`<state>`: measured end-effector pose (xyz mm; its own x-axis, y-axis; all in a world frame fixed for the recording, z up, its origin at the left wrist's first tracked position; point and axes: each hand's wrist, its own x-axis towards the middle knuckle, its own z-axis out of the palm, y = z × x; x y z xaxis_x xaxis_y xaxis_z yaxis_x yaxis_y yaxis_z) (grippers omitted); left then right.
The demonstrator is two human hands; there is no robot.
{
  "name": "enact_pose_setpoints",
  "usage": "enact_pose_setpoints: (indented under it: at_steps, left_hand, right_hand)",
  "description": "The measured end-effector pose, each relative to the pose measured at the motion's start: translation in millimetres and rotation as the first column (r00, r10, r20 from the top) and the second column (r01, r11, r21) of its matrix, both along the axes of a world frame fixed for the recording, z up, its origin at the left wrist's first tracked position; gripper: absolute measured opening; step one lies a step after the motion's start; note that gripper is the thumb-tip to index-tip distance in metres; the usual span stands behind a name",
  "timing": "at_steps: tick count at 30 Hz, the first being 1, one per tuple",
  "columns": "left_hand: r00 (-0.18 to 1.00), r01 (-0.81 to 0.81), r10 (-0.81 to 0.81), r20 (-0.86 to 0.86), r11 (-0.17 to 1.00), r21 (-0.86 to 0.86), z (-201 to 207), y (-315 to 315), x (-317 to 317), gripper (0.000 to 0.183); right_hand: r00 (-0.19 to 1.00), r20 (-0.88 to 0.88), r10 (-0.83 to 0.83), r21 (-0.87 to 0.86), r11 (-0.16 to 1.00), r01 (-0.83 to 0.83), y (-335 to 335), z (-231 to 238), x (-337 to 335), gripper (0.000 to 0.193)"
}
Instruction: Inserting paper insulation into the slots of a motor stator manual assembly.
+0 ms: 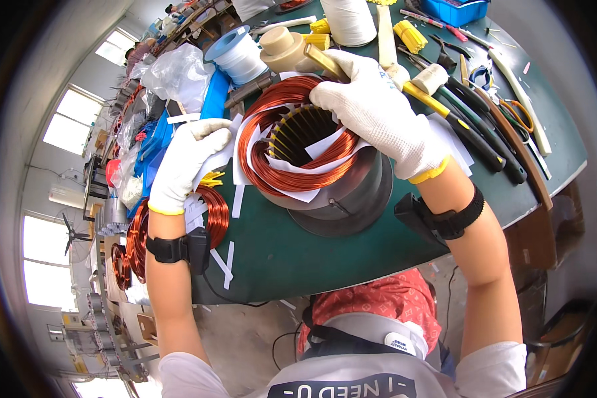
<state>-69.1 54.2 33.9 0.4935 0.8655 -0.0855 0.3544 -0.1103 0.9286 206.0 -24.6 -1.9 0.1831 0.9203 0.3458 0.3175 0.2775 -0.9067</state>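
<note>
A motor stator [344, 201] in a grey metal housing stands on the table before me. Thick copper windings [266, 166] ring its opening, with white insulating paper sheets [314, 194] tucked among them. My right hand [371, 99], in a white knit glove, is over the far right side of the coil. It is closed around a short tan stick [326, 63] that points up and left. My gloved left hand [196, 156] is left of the stator, fingers curled on a white paper piece [220, 156]. Its fingertips are partly hidden.
Loose copper coils [217, 215] lie left near yellow strips. Behind the stator stand a blue-rimmed spool [240, 56], a tan stepped block [286, 50] and a white thread cone [349, 23]. A mallet [452, 119], pliers and scissors [516, 116] lie on the right, inside a curved brown strip.
</note>
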Motion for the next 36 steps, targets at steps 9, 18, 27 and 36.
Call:
enact_pose_setpoints:
  at_steps: [9,18,27,36]
  left_hand:
    - [0.981,-0.155,0.152,0.118,0.988,0.013,-10,-27,18,0.03]
    - [0.968,-0.197,0.237,-0.082,0.921,0.336,6,-44,43,0.02]
    - [0.949,-0.047,0.187,-0.253,0.88,0.472,22,-31,52,0.021]
    - [0.915,-0.018,0.194,-0.354,0.896,0.443,29,-28,51,0.022]
  right_hand:
    - [0.995,-0.007,0.103,-0.023,0.994,-0.103,5,5,8,0.048]
    - [0.95,-0.184,0.253,0.015,0.967,-0.255,10,3,7,0.036]
    - [0.928,-0.209,0.31,0.017,0.95,-0.313,22,-3,7,0.051]
    - [0.961,0.038,0.276,0.138,0.951,-0.278,29,-4,9,0.045]
